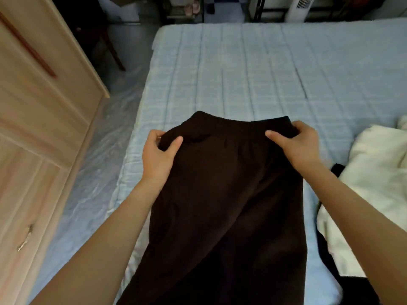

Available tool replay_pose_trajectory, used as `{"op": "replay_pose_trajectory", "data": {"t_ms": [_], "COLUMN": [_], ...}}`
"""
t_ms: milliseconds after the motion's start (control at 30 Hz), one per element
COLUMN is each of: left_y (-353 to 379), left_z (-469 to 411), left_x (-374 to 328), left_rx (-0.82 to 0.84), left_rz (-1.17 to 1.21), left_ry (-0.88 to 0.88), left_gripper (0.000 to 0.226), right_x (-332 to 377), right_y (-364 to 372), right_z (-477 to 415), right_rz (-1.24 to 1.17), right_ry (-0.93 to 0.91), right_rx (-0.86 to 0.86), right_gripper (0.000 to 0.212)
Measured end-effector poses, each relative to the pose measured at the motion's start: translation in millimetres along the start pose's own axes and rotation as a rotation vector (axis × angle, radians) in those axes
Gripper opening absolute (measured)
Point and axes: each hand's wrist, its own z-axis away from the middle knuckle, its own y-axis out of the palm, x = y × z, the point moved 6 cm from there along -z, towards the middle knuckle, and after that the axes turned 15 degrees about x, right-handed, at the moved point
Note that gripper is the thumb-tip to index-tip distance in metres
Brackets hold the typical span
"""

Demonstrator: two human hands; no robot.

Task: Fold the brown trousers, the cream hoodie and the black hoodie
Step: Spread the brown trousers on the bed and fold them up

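The trousers (220, 205) lie between the two forearms. Their legs run back toward the person and out of the bottom of the view, and the dark brown cloth lies on the bed (242, 69). The hands are apart, one at each end of the waistband. The left hand (157, 157) grips the left corner, thumb on top of the cloth and fingers curled round its edge. The right hand (296, 146) grips the right corner the same way, thumb lying on the waistband and fingers bent over the far edge. The waistband stretches between them, with its left corner sticking up a little past the left hand.

Just right of the right forearm the cream hoodie (370, 168) lies crumpled on the bed. The black hoodie (348, 289) shows in dark patches beside and below it, near the right wrist and elbow. Left of the left hand, past the bed's edge, a shiny plastic sheet (103, 161) covers the floor, and a pale wooden wardrobe (44, 106) stands beyond it. Ahead of the hands the blue quilted cover stretches to the far edge of the bed, and behind that stands a white tower fan (300, 7).
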Motion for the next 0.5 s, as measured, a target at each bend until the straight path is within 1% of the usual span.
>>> {"op": "replay_pose_trajectory", "data": {"t_ms": [67,100,133,167,200,267,300,333,367,433,500], "left_y": [9,15,24,36,53,92,109,118,120,113,108], "left_z": [-25,-31,-31,-27,-16,18,34,46,51,48,42], "left_x": [13,22,31,38,44,64,82,102,122,157,179], "left_rx": [0.023,0.045,0.071,0.099,0.150,0.347,0.455,0.537,0.590,0.612,0.583], "left_rz": [-0.111,-0.219,-0.365,-0.530,-0.697,-0.971,-1.076,-1.158,-1.211,-1.229,-1.213], "left_ry": [-0.054,-0.094,-0.109,-0.073,0.017,0.219,0.261,0.255,0.213,0.135,0.167], "left_gripper": [0.042,0.053,0.061,0.062,0.059,0.054,0.055,0.057,0.058,0.058,0.058], "right_x": [-4,-9,-18,-30,-40,-58,-69,-82,-98,-132,-158], "right_y": [19,31,44,58,73,109,127,144,156,166,165], "right_z": [-29,-36,-37,-31,-17,27,49,69,84,96,95], "right_rz": [0.037,0.100,0.201,0.310,0.404,0.547,0.620,0.694,0.756,0.843,0.887], "right_ry": [0.002,0.041,0.080,0.100,0.089,0.000,-0.047,-0.068,-0.064,-0.023,-0.028], "right_rx": [0.029,0.070,0.114,0.152,0.175,0.219,0.253,0.297,0.344,0.409,0.400], "right_gripper": [0.039,0.044,0.055,0.064,0.065,0.059,0.057,0.056,0.056,0.057,0.057]}}
